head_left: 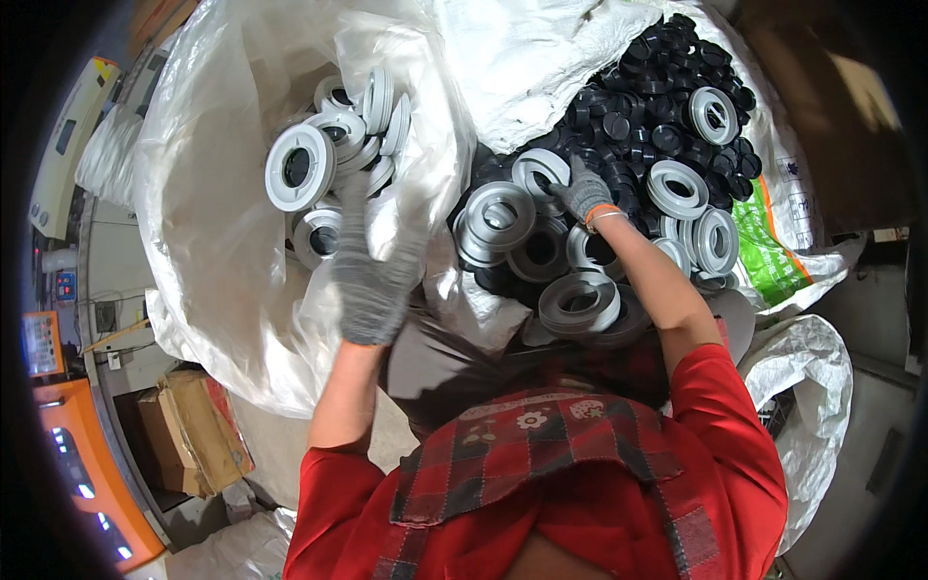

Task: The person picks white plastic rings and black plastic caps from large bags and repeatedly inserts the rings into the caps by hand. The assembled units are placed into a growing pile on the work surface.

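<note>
My left hand [375,290], in a grey knit glove, is slightly blurred, its fingers stretched up and thumb apart, with nothing in it. It is over the near side of a large clear plastic bag [208,251]. Inside that bag lies a heap of grey plastic rings [281,190], just beyond my fingertips. My right hand [586,190], gloved too and with an orange band at the wrist, has its thumb and fingers closed on the edge of a grey ring [528,172]. More loose rings [499,217] lie around it on a pile of small black round caps [667,139].
A white woven sack [546,58] with a green printed panel [768,256] spreads under the caps. Another white sack [817,425] stands at the right. At the left are a cardboard box [198,430], an orange machine [106,474] and a pale machine unit [72,145].
</note>
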A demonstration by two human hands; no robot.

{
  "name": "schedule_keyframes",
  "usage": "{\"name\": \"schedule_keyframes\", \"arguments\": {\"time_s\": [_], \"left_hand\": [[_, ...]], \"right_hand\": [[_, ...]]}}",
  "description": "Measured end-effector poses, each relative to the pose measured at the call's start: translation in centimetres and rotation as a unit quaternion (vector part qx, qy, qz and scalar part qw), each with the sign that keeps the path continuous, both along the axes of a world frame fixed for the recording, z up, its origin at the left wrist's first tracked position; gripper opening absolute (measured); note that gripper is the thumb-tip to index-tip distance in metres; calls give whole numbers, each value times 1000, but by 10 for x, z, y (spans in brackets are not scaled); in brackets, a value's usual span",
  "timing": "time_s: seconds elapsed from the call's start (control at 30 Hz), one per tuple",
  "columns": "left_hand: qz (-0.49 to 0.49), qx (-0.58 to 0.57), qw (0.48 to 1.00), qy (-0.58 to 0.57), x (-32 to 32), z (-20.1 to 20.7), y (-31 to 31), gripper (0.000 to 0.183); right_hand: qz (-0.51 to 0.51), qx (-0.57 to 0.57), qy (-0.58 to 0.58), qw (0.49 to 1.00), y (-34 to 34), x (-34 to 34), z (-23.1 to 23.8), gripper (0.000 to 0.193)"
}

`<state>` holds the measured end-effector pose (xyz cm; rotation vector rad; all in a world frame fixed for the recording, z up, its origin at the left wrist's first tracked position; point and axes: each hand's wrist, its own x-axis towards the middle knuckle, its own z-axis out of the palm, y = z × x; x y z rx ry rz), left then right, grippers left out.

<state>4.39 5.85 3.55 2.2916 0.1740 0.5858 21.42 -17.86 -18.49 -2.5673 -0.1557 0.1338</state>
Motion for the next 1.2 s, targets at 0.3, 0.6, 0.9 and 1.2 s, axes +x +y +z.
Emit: {"name": "schedule_keyframes", "arguments": {"time_s": [0.3, 0.6, 0.9, 1.2], "left_hand": [[-67, -555, 815, 154, 0, -66, -48, 63], [74, -494, 842, 204, 5, -57, -39, 38], [80, -527, 827, 178, 2, -77, -37, 42], [-83, -587, 784, 184, -3, -71, -40, 38]], "right_hand": [[291, 119, -48, 948, -42, -35, 50, 40], [25, -66, 80, 994, -13, 25, -30, 64], [48, 15, 43, 998, 17, -8, 9, 31], [337, 222, -297, 865, 26, -98, 128, 50]]}}
